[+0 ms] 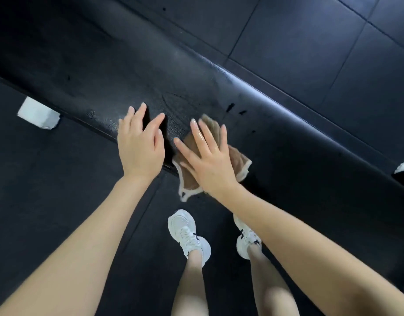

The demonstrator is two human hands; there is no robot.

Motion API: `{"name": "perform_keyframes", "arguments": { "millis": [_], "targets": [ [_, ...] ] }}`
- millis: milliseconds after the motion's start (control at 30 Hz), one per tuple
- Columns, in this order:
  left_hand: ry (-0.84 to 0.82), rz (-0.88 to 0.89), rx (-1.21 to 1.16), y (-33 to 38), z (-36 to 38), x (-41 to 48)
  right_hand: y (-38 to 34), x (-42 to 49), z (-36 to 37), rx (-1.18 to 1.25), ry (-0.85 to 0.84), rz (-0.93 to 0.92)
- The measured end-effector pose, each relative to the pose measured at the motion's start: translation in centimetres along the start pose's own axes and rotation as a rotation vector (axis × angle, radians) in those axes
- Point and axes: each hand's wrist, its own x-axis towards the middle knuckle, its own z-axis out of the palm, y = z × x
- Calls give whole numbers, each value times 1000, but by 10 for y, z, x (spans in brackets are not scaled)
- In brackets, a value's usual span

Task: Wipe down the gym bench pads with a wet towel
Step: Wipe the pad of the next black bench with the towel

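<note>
The right hand (210, 160) lies flat and open on a brown towel (233, 156), fingers spread and palm down, which looks meant to press as much wet cloth as possible against the black bench pad (150, 71) rather than to grip it; no finger curls round the fabric, so the cloth is held only by pressure; the towel sits at the pad's near edge, its pale-hemmed corner drooping over the side toward the floor (48, 179), likely because the near rim is the part being cleaned; the left hand (139, 144) is also open, fingers loosely spread, resting on or just above the pad beside the towel without touching it, and whether it bears weight I cannot tell; it seems placed to brace the body while leaning over; a damp sheen and a few dark spots show on the pad beyond the towel, suggesting that stretch is already wiped, while the pad's far left looks duller; the white shoes (187, 233) stand close to the bench, square to it, for reach.
</note>
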Motion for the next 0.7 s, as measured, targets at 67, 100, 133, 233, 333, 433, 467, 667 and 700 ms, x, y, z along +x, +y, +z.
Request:
{"name": "perform_keyframes", "arguments": {
  "millis": [67, 100, 133, 233, 333, 433, 467, 667, 700],
  "targets": [
    [-21, 24, 83, 4, 8, -4, 5, 13, 3, 19, 3, 5],
    [-34, 34, 124, 5, 12, -6, 11, 5, 2, 14, -10, -5],
    [-46, 38, 160, 5, 14, -9, 21, -13, -3, 3, -27, 0],
    [-69, 39, 217, 6, 17, -11, 64, -90, -30, -57, -70, 136],
    [-69, 18, 213, 12, 17, -9, 88, -120, -48, -47, -112, 270],
    [-39, 3, 165, 20, 16, -3, 87, -62, -32, -5, -67, 358],
    [-30, 10, 158, 23, 17, 0, 85, -29, -24, -7, -37, 353],
    [-23, 35, 136, 55, 27, 9, 76, 69, -7, -67, -61, 270],
    [-30, 34, 131, 62, 28, 9, 81, 53, -11, -67, -85, 242]
  ]
}}
